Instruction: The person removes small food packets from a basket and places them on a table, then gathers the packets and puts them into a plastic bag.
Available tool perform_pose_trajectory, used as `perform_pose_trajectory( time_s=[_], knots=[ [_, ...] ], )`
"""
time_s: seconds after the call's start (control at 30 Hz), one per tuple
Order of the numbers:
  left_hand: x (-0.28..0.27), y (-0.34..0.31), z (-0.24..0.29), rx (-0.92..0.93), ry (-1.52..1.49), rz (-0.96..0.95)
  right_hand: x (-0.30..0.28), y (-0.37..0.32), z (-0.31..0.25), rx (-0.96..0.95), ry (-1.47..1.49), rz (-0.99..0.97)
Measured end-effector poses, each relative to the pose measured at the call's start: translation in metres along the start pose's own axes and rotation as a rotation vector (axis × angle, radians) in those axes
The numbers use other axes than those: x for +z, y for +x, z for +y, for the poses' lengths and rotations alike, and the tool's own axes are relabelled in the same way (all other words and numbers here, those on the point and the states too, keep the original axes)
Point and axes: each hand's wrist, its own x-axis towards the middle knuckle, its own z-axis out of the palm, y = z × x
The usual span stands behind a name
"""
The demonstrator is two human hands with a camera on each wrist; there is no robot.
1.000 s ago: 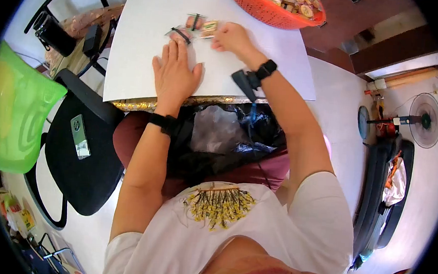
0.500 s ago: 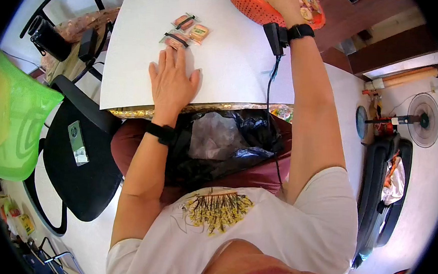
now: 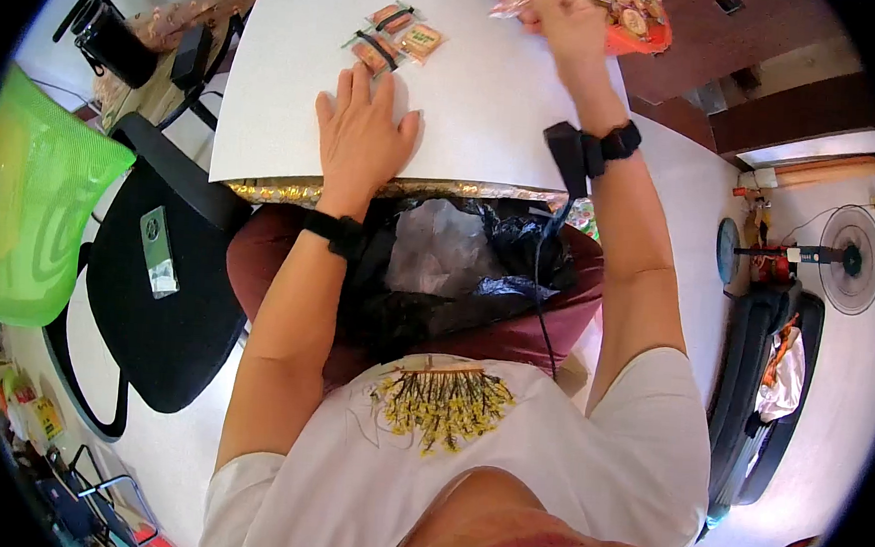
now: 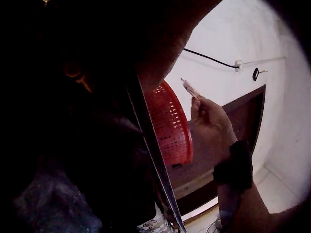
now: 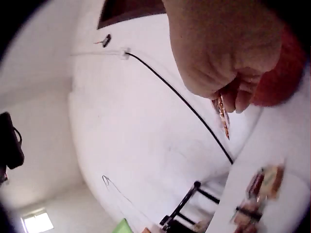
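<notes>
My left hand (image 3: 367, 144) lies flat on the white table (image 3: 296, 124), fingers straight. Its fingertips reach the edge of a clear-wrapped biscuit packet (image 3: 377, 53) crossed by a black strip. A second black-striped packet (image 3: 390, 17) and a wrapped biscuit (image 3: 421, 41) with green print lie close beside it. Over the table near the basket, my right hand (image 3: 572, 36) pinches a wrapped biscuit (image 5: 222, 119) between thumb and fingers. Its clear wrapper sticks out past the fingertips in the right wrist view. Much of the left wrist view is dark.
An orange perforated basket (image 3: 644, 40) full of wrapped biscuits stands at the table's far right. Black plastic (image 3: 405, 317) covers the lap. A black chair with a phone (image 3: 158, 251) on it is at the left, beside a green chair back (image 3: 41, 199).
My right hand went from the packets on the table into the basket, then came back out over the table with a wrapped biscuit. The left hand stays by the packets.
</notes>
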Motion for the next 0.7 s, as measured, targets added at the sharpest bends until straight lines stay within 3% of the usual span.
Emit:
perform_pose_trajectory(
  time_s=[0.07, 0.27, 0.37, 0.47, 0.57, 0.63, 0.7],
  knots=[
    [0.002, 0.0, -0.001, -0.013, -0.016, -0.004, 0.023, -0.018, 0.022, 0.099, 0.092, -0.136],
    [0.002, 0.002, -0.001, -0.03, -0.002, -0.055, 0.09, -0.032, 0.038, 0.361, 0.305, -0.251],
    [0.0, 0.002, 0.001, -0.029, -0.017, -0.065, 0.088, -0.029, 0.036, 0.203, -0.227, -0.404],
    [0.003, 0.002, 0.0, -0.024, -0.007, -0.049, 0.071, -0.011, 0.027, -0.311, -0.518, -0.25],
    [0.006, 0.001, -0.001, -0.017, -0.026, -0.013, 0.041, 0.017, -0.007, -0.246, -0.414, -0.062],
    [0.005, 0.001, -0.001, -0.018, -0.04, -0.018, 0.022, 0.065, 0.013, -0.496, -0.672, 0.101],
    [0.004, 0.001, -0.001, -0.023, -0.047, -0.022, 0.002, 0.082, 0.017, -0.474, -0.617, 0.053]
  ],
)
